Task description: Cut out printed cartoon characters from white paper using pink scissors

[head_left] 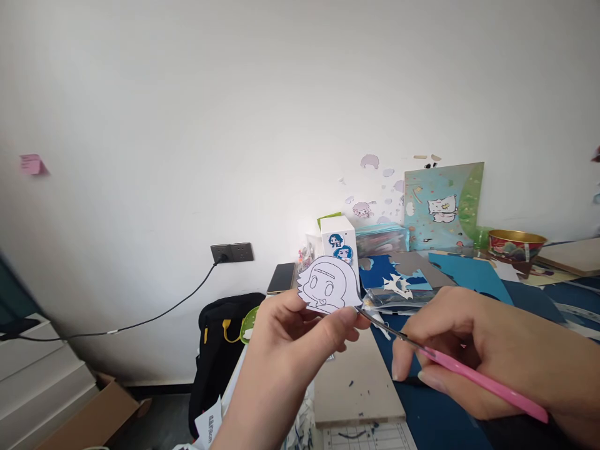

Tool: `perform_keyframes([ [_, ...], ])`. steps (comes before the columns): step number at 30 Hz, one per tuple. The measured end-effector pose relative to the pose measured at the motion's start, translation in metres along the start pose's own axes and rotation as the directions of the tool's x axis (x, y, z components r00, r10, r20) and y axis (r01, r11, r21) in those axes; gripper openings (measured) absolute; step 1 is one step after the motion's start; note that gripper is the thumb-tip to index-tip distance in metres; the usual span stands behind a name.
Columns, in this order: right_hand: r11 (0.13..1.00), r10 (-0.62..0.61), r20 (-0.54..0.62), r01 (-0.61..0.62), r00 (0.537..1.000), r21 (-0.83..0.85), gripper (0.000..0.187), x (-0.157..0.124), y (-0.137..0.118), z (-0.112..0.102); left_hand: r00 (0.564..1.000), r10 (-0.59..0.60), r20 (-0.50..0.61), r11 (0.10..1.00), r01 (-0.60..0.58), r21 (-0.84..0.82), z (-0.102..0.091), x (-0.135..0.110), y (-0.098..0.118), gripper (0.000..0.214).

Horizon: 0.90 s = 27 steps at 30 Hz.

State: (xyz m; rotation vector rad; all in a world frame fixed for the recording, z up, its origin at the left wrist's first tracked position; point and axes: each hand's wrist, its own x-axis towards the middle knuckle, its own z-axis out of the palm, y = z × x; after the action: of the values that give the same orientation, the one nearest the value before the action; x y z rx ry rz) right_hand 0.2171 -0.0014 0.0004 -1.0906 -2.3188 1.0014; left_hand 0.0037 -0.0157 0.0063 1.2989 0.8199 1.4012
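Held up in front of me is a white paper cutout (329, 282) with a line drawing of a cartoon head. My left hand (304, 337) pinches its lower edge between thumb and fingers. Pink-handled scissors (487, 382) are in my right hand (487, 350), whose fingers wrap round the handle. Their metal blades reach left to the cutout's lower right corner, close to my left thumb. A thin strip of white paper (380, 326) hangs beneath the blades. Below my hands lies a beige board (356, 387) with small dark scraps on it.
Blue paper sheets (469, 273) and a white cut-out scrap (397, 285) lie behind my right hand. A white box (335, 229) with stickers, a phone (282, 277), a picture board (443, 206) and a red bowl (517, 245) stand farther back. A black backpack (210, 350) is at left.
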Motion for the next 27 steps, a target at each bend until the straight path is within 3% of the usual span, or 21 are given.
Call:
perform_keyframes([
  [5,0.999,-0.021,-0.010,0.021,1.000,0.038,0.020,0.002,0.008,0.000,1.000,0.009,-0.003,1.000,-0.009,0.004,-0.002,0.000,0.001,0.015],
  [9,0.998,-0.028,0.024,0.027,0.999,0.054,0.017,0.003,0.008,0.000,0.997,0.009,0.072,1.000,-0.010,0.006,-0.006,-0.001,0.000,0.017],
  [16,0.999,-0.048,0.001,0.048,0.999,0.003,0.014,0.007,0.004,-0.001,0.996,0.005,0.090,1.000,-0.006,0.004,-0.006,0.001,0.000,0.019],
  [22,0.999,0.003,-0.008,-0.004,1.000,-0.041,0.016,0.003,0.009,0.002,0.999,0.002,-0.046,1.000,-0.003,-0.027,0.004,-0.002,0.002,0.016],
  [27,0.998,0.038,-0.019,-0.039,0.999,-0.053,0.016,0.003,0.007,0.004,0.998,-0.014,-0.055,1.000,0.013,-0.028,0.005,-0.003,0.000,0.015],
])
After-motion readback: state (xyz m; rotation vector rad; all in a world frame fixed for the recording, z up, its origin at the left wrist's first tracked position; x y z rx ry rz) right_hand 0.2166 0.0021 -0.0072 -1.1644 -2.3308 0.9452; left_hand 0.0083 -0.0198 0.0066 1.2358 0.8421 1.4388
